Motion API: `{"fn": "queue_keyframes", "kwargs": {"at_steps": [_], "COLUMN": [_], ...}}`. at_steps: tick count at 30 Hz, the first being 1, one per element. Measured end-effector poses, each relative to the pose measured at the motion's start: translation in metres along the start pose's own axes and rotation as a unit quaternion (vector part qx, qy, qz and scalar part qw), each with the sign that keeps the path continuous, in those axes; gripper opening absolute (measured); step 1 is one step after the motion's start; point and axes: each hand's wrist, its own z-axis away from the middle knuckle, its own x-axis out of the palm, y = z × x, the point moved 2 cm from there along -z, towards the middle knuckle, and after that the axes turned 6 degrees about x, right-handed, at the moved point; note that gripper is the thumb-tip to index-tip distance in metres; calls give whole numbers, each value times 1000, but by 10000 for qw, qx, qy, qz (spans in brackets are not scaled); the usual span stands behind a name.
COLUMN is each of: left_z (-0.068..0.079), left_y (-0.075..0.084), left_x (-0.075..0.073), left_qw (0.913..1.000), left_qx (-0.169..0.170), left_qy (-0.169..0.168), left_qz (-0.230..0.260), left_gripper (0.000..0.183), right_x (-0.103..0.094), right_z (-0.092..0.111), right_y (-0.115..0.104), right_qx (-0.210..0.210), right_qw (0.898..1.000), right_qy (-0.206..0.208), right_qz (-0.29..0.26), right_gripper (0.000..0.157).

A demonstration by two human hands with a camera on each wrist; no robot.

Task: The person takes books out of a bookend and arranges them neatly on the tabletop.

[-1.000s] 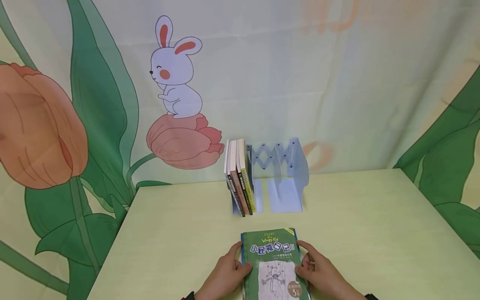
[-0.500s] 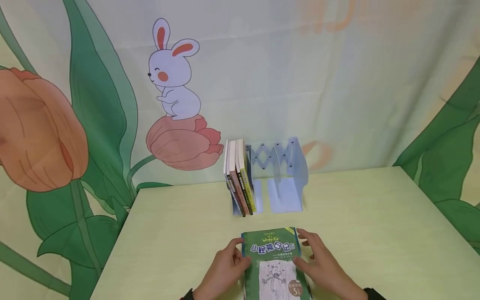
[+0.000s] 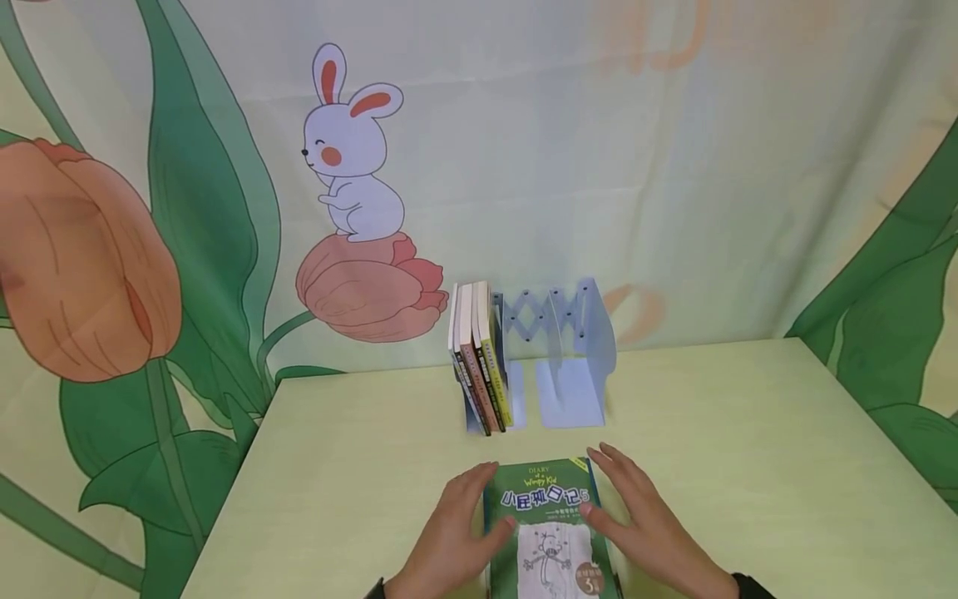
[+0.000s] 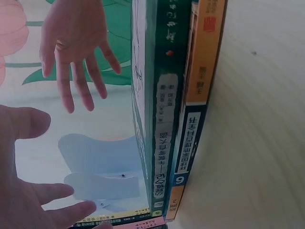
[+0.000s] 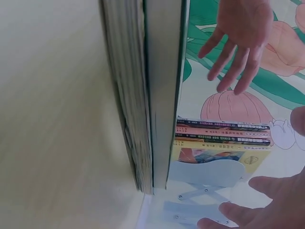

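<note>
A green book (image 3: 554, 541) with a cartoon figure on its cover lies flat near the table's front edge. The left wrist view shows its green spine (image 4: 164, 124) resting on another book with an orange and black spine (image 4: 190, 138). My left hand (image 3: 452, 532) hovers over the green book's left side, fingers spread and holding nothing. On the other side, my right hand (image 3: 651, 524) is held over the right edge with its fingers extended. From the right wrist, the stacked books' page edges (image 5: 164, 90) are visible, and both hands appear apart from the cover.
Behind the stack stands a light blue expandable bookend rack (image 3: 572, 391). Several thin books (image 3: 475, 358) lean upright in its left part. A pale table (image 3: 337, 482) extends to both sides, and a printed curtain (image 3: 524, 166) with a rabbit and tulips hangs behind.
Both hands have let go of the book's sides and risen over it, their fingers straightening and spreading. The green book and the rack stay where they were.
</note>
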Motion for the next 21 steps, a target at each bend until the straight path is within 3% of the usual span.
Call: {"fn": "queue_keyframes", "kwargs": {"at_steps": [11, 21], "left_z": [-3, -8], "left_y": [4, 6], "left_x": [0, -5], "left_qw": [9970, 9920], "left_qx": [320, 511], "left_qy": [-78, 112], "left_qz": [-697, -1145], "left_gripper": [76, 79], "right_x": [-2, -1], "right_z": [-3, -2], "right_y": [-2, -4], "right_qx": [-649, -1082], "right_qw": [9936, 9846], "right_qy": [224, 396], "right_qz": [894, 1319], "right_gripper": [72, 76]}}
